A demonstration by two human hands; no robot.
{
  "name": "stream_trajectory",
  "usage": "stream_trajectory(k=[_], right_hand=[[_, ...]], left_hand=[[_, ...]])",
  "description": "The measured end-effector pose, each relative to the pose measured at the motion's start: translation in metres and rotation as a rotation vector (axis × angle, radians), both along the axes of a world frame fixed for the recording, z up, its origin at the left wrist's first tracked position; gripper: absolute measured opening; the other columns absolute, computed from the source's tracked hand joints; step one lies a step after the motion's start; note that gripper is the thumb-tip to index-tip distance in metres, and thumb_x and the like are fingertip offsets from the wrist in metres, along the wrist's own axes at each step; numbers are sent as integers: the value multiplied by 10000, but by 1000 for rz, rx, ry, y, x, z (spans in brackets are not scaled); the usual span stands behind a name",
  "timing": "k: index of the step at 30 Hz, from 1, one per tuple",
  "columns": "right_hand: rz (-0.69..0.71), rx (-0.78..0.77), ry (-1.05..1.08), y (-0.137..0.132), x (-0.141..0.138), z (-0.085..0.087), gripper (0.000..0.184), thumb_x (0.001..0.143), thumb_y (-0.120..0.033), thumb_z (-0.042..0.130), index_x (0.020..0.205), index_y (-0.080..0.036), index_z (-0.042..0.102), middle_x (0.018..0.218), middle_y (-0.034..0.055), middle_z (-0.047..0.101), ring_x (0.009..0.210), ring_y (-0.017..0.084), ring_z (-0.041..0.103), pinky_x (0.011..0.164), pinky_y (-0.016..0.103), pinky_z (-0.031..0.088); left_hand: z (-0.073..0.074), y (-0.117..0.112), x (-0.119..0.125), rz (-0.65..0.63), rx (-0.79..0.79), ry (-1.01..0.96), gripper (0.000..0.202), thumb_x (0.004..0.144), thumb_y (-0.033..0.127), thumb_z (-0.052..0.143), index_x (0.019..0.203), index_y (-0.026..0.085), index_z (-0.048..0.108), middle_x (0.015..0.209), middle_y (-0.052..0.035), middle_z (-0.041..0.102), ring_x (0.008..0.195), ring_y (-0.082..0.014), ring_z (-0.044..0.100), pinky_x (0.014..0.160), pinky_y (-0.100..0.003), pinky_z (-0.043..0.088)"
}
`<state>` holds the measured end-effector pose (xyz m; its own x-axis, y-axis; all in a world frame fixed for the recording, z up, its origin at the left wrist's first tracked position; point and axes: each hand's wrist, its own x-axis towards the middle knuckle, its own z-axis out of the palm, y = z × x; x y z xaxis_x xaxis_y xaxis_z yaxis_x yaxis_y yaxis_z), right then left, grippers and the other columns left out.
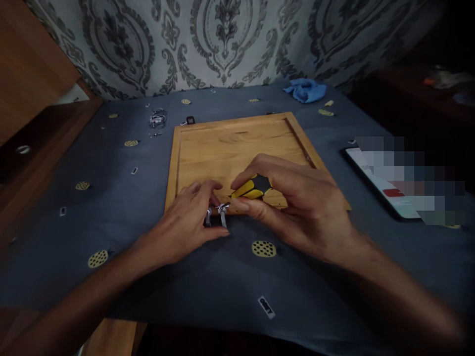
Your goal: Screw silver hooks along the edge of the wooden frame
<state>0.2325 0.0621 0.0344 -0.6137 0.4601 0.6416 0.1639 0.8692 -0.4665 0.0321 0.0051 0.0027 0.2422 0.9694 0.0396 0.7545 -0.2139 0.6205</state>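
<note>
My right hand (304, 207) is closed around the yellow and black handle of a screwdriver (248, 189), its tip end pointing left. The shaft is mostly hidden by my fingers. At the near edge of a framed wooden panel (222, 168), my left hand (185, 217) has its fingers and thumb curved around a shiny metal fitting (222, 215). This fitting looks like a handle or hinge and sits against the panel's edge. The screwdriver's front end is close to it; whether they touch I cannot tell.
More shiny metal fittings (158, 118) lie at the back left, with small screws (156, 134) nearby. A blue cloth (306, 90) is crumpled at the back right. A phone (382, 183) lies to the right on the dark patterned tablecloth (122, 212). Behind hangs a patterned curtain (222, 44).
</note>
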Motion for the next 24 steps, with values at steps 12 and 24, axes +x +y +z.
stream_trajectory(k=[12,24], right_hand=[[-115,29,15,-4,-4,-5,227,995,-347,635,841,-182,609,742,-1,589,645,128,588,571,271,459],[-329,-16,247,-13,3,2,256,952,-356,686,773,-237,546,713,5,626,589,163,569,552,343,422]], left_hand=[[-6,0,-2,-19,30,36,511,750,238,856,1136,261,523,1127,-40,657,1119,-320,638,957,-504,531],[-1,-1,-2,-13,-2,8,653,746,225,877,1273,238,492,1101,-31,686,1078,-281,644,955,-459,517]])
